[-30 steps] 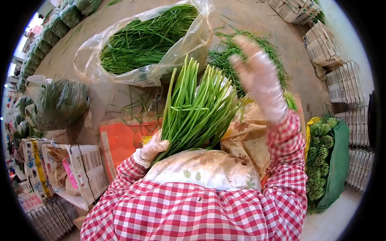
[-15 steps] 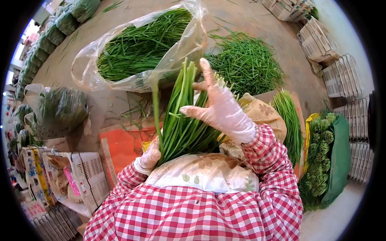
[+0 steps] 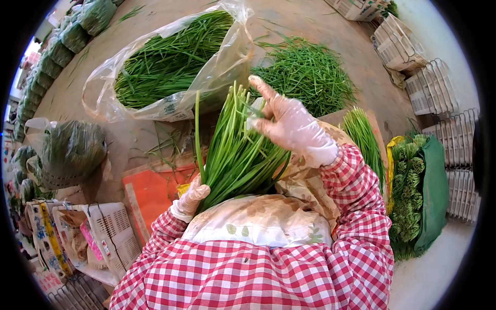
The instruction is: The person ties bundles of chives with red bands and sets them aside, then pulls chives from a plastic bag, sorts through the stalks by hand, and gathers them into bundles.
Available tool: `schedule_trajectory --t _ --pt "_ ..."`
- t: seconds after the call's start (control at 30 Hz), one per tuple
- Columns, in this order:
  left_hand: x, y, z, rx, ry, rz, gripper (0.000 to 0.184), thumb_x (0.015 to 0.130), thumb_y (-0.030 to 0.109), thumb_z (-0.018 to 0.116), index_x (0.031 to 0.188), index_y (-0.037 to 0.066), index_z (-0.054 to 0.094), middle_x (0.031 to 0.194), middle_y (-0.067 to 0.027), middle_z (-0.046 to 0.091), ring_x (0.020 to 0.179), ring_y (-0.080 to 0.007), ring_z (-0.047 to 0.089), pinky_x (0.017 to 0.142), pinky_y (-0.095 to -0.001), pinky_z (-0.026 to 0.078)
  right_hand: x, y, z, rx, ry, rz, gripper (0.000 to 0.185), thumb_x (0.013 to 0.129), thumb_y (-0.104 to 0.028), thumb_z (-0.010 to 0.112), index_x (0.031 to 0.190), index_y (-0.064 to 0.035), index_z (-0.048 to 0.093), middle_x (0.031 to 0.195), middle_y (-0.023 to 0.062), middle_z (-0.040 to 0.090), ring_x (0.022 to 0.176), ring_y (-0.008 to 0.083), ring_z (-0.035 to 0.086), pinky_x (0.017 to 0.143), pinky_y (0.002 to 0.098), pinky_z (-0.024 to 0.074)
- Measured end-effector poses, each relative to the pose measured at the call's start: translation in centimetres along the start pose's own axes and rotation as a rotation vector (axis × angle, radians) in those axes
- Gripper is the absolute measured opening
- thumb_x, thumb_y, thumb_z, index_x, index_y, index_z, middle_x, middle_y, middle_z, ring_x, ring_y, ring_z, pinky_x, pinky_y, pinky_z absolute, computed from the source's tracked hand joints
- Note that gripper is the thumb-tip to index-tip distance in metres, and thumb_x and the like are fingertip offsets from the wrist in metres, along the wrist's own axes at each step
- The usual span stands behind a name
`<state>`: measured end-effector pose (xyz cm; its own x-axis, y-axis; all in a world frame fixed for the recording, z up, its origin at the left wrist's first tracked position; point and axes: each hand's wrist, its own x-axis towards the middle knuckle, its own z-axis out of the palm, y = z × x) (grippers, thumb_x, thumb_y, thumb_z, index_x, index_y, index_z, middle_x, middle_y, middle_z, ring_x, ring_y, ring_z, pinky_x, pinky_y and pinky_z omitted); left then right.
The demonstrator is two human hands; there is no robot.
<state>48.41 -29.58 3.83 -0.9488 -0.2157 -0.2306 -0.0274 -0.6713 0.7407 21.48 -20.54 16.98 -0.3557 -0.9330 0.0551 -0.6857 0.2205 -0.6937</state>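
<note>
A thick bunch of long green stalks stands over the lap, pale cut ends up. Gloved, my left hand is wrapped round its lower left side. One stalk leans apart on the left. My right hand, also gloved, is at the bunch's upper right, its index finger stretched out and the thumb near the stalk tips. Whether its fingers pinch a stalk is blurred. Behind the bunch, an open clear plastic bag holds many green stalks. Right of it lies a loose green heap.
Another bunch lies right of my right sleeve. Tied bundles sit beside a green cloth farther right. White crates line the right wall. A crate and a filled bag stand left, near an orange sheet.
My right hand has come from the right, above the heap, down to the top of the bunch. My left hand keeps its hold. The view has shifted slightly.
</note>
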Motion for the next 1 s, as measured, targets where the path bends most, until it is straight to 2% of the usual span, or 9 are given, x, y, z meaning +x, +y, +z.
schedule_trajectory --t 0.1,0.2,0.43,0.57,0.63,0.77,0.83,0.9,1.0 --pt "0.1 -1.7 -1.1 0.109 0.077 -0.061 0.068 0.079 0.021 0.062 0.136 0.003 0.031 0.121 -0.0055 0.048 0.107 -0.0152 0.045 0.093 -0.0301 0.035 1.4 2.3 -0.2 -0.381 0.189 -0.263 0.032 0.078 -0.009 0.061 0.111 -0.0095 0.060 0.074 0.0138 0.063 0.063 0.0243 0.061 0.062 0.0334 0.0505" --pt "0.3 1.5 2.4 0.237 0.122 -0.095 0.069 0.076 0.018 0.065 0.135 0.003 0.032 0.116 -0.0039 0.051 0.102 -0.0134 0.047 0.089 -0.0286 0.037 3.5 4.0 -1.9 -0.309 0.139 -0.168 0.009 0.079 -0.007 0.063 0.086 -0.0089 0.069 0.075 0.0092 0.065 0.062 0.0157 0.062 0.057 0.0258 0.0531" --pt "0.4 2.2 3.7 0.092 0.188 -0.204 0.074 0.073 0.017 0.068 0.136 0.003 0.031 0.121 -0.0057 0.049 0.110 -0.0147 0.046 0.095 -0.0303 0.035 6.9 6.8 -7.3 -0.202 0.406 0.036 0.012 0.084 -0.011 0.057 0.085 -0.0074 0.069 0.077 0.0093 0.066 0.062 0.0182 0.061 0.059 0.0296 0.0534" --pt "-0.3 0.6 0.8 -0.221 0.084 -0.102 0.055 0.083 0.013 0.056 0.133 0.000 0.035 0.124 -0.0077 0.048 0.111 -0.0164 0.048 0.098 -0.0318 0.037 7.0 10.5 -10.9 -0.728 0.648 0.090 0.018 0.085 -0.017 0.058 0.099 -0.0086 0.065 0.078 0.0113 0.066 0.063 0.0190 0.061 0.062 0.0317 0.0531" --pt "-0.9 -0.4 -1.3 -0.057 0.206 -0.112 0.049 0.084 0.031 0.059 0.121 0.000 0.048 0.118 -0.0125 0.055 0.107 -0.0203 0.053 0.095 -0.0348 0.040 6.6 11.9 -10.6 -0.984 0.763 0.111 0.023 0.085 -0.019 0.058 0.104 -0.0091 0.063 0.078 0.0122 0.066 0.063 0.0192 0.061 0.062 0.0320 0.0528" --pt "-0.5 1.4 2.1 -0.210 0.247 -0.187 0.046 0.085 0.027 0.056 0.122 0.001 0.048 0.116 -0.0117 0.056 0.104 -0.0202 0.055 0.093 -0.0334 0.042 1.7 2.2 -5.7 0.301 0.307 0.102 0.035 0.081 -0.028 0.063 0.101 -0.0002 0.060 0.074 0.0136 0.062 0.072 0.0240 0.062 0.062 0.0345 0.0517" --pt "-0.9 -1.1 -0.4 -0.129 0.319 -0.074 0.024 0.092 0.013 0.047 0.112 0.000 0.051 0.102 -0.0049 0.060 0.089 -0.0132 0.059 0.081 -0.0269 0.049 -0.1 -0.4 -3.8 0.060 -0.011 0.075 0.038 0.079 -0.032 0.064 0.095 0.0022 0.059 0.071 0.0130 0.060 0.071 0.0250 0.062 0.062 0.0356 0.0516" --pt "-1.1 -1.1 -0.3 0.071 0.328 0.061 0.023 0.090 0.012 0.050 0.111 0.002 0.052 0.099 -0.0045 0.060 0.087 -0.0131 0.059 0.081 -0.0275 0.049 -0.2 1.1 -0.6 -0.384 0.078 -0.139 0.027 0.080 -0.024 0.065 0.097 -0.0034 0.062 0.070 0.0094 0.061 0.063 0.0199 0.060 0.062 0.0316 0.0518" --pt "-2.1 -0.6 -1.3 -0.041 0.119 -0.046 0.046 0.082 0.023 0.056 0.121 0.001 0.045 0.113 -0.0115 0.054 0.100 -0.0213 0.056 0.091 -0.0352 0.043 0.9 1.5 0.1 -0.423 0.101 -0.134 0.016 0.080 -0.017 0.063 0.087 -0.0025 0.065 0.068 0.0109 0.060 0.062 0.0187 0.060 0.058 0.0302 0.0519"
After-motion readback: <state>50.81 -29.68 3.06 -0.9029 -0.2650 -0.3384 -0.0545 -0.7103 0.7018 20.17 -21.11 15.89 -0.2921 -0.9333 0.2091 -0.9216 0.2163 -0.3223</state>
